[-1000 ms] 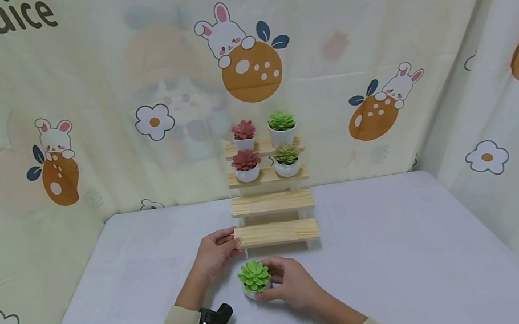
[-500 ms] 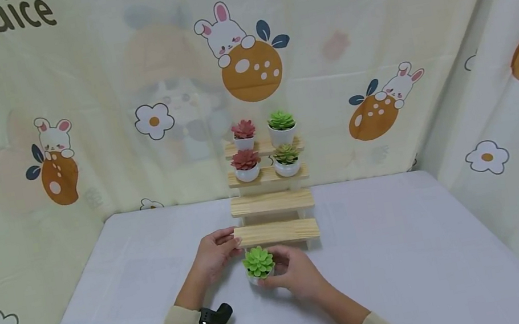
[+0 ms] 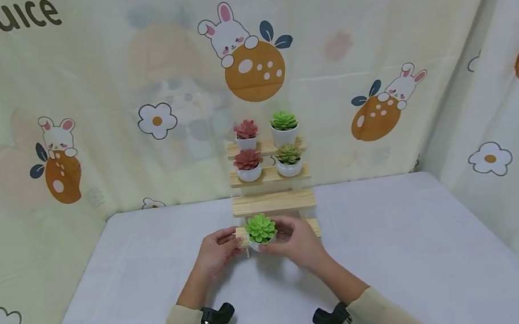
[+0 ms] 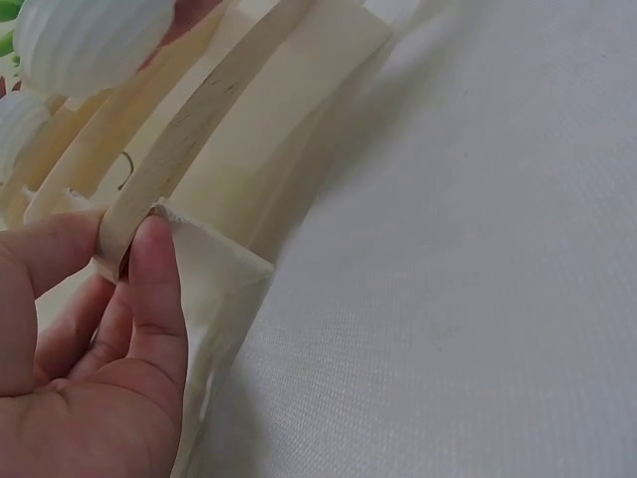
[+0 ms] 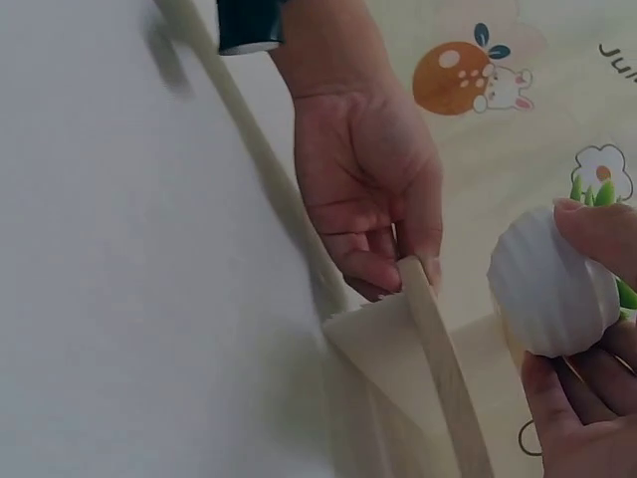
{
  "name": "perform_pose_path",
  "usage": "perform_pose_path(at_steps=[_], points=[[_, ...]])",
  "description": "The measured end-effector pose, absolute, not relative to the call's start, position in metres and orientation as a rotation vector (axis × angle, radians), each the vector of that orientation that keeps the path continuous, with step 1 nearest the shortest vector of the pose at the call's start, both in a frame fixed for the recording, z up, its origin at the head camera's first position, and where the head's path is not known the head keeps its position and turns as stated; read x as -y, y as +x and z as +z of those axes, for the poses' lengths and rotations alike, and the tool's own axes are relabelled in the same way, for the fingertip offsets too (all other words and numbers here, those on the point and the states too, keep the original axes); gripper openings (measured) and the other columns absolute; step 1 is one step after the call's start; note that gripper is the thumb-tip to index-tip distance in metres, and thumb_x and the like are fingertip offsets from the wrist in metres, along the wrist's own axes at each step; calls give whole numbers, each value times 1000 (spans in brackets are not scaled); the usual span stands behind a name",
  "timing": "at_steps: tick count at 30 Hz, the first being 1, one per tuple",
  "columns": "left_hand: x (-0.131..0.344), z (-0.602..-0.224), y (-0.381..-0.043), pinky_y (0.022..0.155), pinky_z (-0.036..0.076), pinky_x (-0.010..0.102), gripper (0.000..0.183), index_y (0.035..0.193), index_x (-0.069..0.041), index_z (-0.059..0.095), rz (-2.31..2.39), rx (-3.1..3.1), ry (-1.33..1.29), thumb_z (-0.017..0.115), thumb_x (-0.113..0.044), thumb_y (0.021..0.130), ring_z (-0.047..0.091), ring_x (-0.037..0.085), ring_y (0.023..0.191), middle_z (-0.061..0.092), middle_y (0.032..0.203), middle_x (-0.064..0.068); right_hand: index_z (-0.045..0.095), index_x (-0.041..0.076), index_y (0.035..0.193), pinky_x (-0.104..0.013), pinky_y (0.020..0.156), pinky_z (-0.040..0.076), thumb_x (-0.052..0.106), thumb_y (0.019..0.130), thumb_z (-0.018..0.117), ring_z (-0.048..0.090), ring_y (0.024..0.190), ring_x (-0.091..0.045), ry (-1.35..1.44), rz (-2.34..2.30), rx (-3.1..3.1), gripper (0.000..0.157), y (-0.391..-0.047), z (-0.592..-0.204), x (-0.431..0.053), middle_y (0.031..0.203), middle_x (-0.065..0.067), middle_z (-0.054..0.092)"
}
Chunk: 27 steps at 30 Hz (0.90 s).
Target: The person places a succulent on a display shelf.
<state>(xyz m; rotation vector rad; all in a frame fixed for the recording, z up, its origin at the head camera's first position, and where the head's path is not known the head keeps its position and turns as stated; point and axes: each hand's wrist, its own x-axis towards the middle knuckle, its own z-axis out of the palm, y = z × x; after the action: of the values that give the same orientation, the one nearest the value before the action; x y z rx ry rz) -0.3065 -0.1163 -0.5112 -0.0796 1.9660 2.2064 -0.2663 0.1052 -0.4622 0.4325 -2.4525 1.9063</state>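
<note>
A wooden stepped shelf (image 3: 273,202) stands on the table. My left hand (image 3: 217,255) pinches the left end of its lowest board (image 4: 189,124) between thumb and fingers. In my right hand (image 3: 300,243) is a green potted succulent (image 3: 261,230), its white ribbed pot (image 5: 552,284) gripped by thumb and fingers. In the head view the plant overlaps the lowest board; in the right wrist view the pot looks apart from it. On the upper boards sit two red succulents (image 3: 248,162), a bright green succulent (image 3: 284,123) and a dull green succulent (image 3: 288,158).
The white-covered table (image 3: 401,258) spreads out on both sides of the shelf. Behind it hangs a printed curtain (image 3: 327,132), close to the shelf's top. Black wrist devices (image 3: 331,318) are strapped at both sleeves.
My right hand has lifted the green succulent up and forward, from the table in front of the shelf to the level of the lowest board. My left hand keeps its hold.
</note>
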Motion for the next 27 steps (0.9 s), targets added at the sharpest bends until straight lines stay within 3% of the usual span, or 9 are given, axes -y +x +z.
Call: perform_pose_path(at_steps=[9,16,27], points=[[117,-510,-305,76,65,27,41,136,9,57,2191,-1980,-88,64,4,97,69,13,83,69,106,13,69,10,129,-34,103,59,19,77,92,69,118,-24,376,1866,2428,58,-291,-446,-99,127,-9,71],[116,-510,-306,78,65,28,41,137,8,57,2182,-1988,-100,65,3,97,69,13,85,68,108,14,69,6,128,-35,98,61,22,76,93,71,114,-25,305,1825,2426,60,-305,-434,-92,124,-13,72],[116,-512,-307,80,65,30,42,138,8,57,2174,-1997,-78,65,2,97,69,15,88,68,112,17,72,10,125,-36,96,62,24,78,91,72,111,-23,268,1772,2446,53,-325,-431,-92,123,-10,74]])
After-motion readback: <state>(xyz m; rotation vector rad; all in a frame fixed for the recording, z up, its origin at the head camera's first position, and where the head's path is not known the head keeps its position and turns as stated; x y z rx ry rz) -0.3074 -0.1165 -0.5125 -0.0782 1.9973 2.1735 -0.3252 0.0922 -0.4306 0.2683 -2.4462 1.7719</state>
